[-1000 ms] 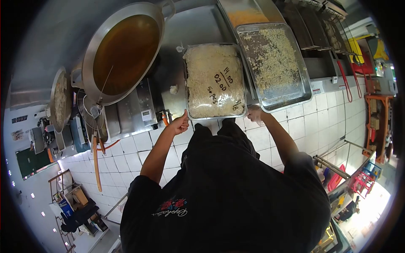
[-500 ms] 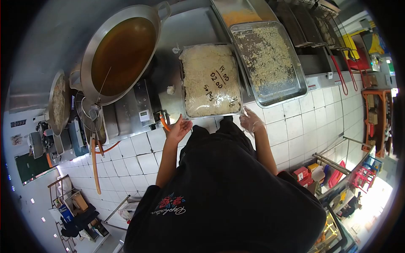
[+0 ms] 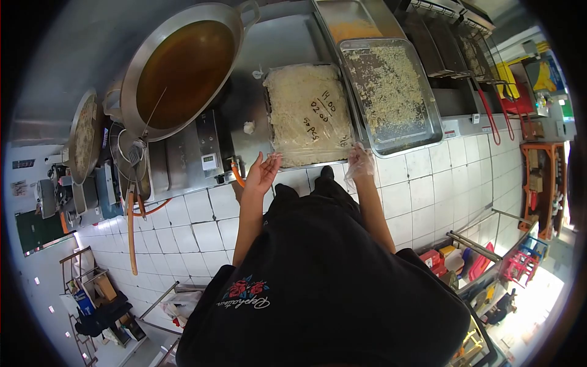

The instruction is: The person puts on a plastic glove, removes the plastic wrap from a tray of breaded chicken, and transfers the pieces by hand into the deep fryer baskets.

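Observation:
In front of me a rectangular tray point(image 3: 267, 113) holds a pale, crumb-like layer point(image 3: 304, 82). Clear plastic wrap point(image 3: 318, 131) with black handwritten numbers lies over it, wrinkled and raised along the near edge. My left hand point(image 3: 263, 174), bare and palm up, pinches the wrap's near left corner with its fingertips. At the near right corner, my right hand point(image 3: 360, 164), in a loose clear plastic glove, has its fingers closed on the wrap. Part of the right fingers is blurred by the glove's plastic.
A steel tray point(image 3: 397, 98) with scattered crumbs stands to the right. At the upper left is a large pan point(image 3: 183, 73) of brown oil, with a long-handled strainer point(image 3: 133, 156) beside it. Fryer baskets point(image 3: 483, 73) with red handles sit at the far right. White tiles point(image 3: 202, 235) cover the floor.
Both hands have moved slightly away from my body, drawing the wrap's near edge back over the tray. Its writing has shifted, and a strip at the tray's near edge now shows uncovered.

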A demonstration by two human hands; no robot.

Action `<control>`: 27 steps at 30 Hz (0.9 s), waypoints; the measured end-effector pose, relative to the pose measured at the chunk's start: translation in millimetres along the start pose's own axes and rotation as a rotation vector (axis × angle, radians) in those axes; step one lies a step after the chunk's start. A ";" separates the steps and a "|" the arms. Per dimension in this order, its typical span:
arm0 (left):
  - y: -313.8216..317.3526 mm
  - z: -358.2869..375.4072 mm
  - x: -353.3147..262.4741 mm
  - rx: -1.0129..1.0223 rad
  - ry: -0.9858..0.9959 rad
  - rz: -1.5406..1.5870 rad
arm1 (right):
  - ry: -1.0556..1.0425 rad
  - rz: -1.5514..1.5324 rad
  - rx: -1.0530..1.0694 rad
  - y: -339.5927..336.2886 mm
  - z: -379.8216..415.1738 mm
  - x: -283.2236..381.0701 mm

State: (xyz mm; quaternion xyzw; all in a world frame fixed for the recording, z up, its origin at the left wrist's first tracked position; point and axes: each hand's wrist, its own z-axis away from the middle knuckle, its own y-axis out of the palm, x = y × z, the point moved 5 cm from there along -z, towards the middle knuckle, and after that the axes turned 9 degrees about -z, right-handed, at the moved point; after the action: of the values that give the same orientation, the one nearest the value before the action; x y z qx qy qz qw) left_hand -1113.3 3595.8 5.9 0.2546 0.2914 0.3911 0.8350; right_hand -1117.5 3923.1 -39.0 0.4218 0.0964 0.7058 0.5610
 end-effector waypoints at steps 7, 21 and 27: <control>99.0 25.9 -30.4 0.295 0.084 -0.071 | -0.138 -0.029 0.072 -3.0 20.7 -2.1; 129.5 26.0 -17.5 0.238 0.329 -0.802 | -0.724 1.373 0.219 14.1 57.1 32.5; 118.5 41.5 2.2 0.236 0.352 -0.677 | -1.093 1.449 0.290 43.1 82.3 44.6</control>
State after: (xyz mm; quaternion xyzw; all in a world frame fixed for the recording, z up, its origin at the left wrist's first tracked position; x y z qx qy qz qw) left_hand -1143.5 3656.3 111.7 0.1677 0.5405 0.0954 0.8189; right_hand -1090.9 3919.2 60.4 0.7203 -0.3825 0.5682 -0.1092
